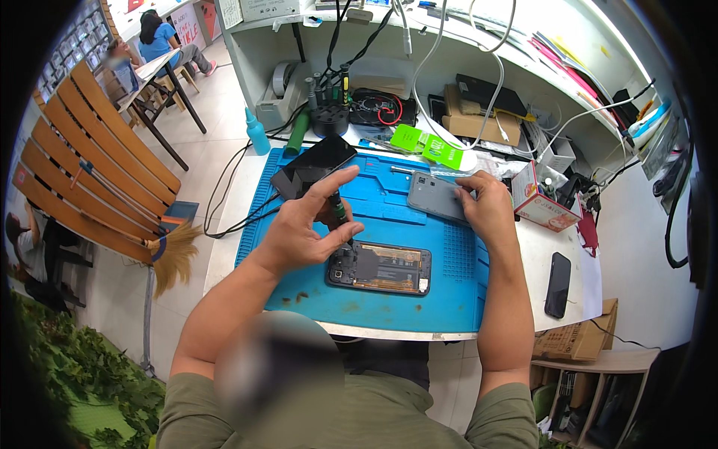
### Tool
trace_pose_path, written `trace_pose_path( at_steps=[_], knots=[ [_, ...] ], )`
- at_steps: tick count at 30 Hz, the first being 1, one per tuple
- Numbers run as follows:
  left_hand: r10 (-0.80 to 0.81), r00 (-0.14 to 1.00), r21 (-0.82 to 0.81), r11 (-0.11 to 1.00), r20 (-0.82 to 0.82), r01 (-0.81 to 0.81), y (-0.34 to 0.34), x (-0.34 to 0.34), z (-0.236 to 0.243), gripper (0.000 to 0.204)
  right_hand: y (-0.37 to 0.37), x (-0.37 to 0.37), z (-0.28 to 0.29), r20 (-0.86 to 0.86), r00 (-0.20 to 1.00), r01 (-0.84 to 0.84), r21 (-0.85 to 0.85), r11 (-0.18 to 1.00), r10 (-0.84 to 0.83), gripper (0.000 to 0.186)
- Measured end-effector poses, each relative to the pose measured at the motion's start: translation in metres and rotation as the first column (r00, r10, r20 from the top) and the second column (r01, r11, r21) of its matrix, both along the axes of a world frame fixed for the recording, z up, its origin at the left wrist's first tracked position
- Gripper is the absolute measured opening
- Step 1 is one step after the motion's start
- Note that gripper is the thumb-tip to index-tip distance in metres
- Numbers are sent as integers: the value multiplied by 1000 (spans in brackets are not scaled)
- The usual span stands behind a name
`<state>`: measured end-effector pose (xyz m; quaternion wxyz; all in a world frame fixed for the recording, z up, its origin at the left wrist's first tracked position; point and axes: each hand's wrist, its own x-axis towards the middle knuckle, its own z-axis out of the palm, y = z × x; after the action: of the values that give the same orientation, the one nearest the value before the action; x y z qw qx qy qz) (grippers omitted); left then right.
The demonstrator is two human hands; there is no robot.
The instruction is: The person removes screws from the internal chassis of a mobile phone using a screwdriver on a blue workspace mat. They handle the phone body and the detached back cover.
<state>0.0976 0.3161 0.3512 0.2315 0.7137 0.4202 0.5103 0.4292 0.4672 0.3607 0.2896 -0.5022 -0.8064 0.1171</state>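
My left hand (307, 228) grips a dark green screwdriver (338, 209) held upright, its lower end by the upper left part of an opened phone (383, 269) with its insides showing, lying on a blue repair mat (374, 310). My right hand (486, 198) has its fingers pinched at the right end of a grey phone back (434, 198) near the mat's upper right. A dark screen or phone (314, 163) lies behind my left hand, partly hidden by it.
A tool holder (327, 116), blue bottle (256, 133), green packets (441, 150), cables and open box (546, 196) line the back and right. A black phone (558, 284) lies right of the mat. Two people (161, 45) sit at back left; another (22, 254) is partly visible at left.
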Motion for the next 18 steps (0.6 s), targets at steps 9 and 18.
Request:
trace_pose_path(
  at_steps=[9, 18],
  knots=[
    [13, 995, 15, 1000, -101, -11, -3, 4, 0, 89, -17, -18, 10, -67, 996, -51, 27, 998, 53, 19],
    [37, 990, 24, 999, -136, -34, -3, 4, -2, 85, -34, -31, 4, -107, 970, -210, 68, 975, 216, 16]
  ],
)
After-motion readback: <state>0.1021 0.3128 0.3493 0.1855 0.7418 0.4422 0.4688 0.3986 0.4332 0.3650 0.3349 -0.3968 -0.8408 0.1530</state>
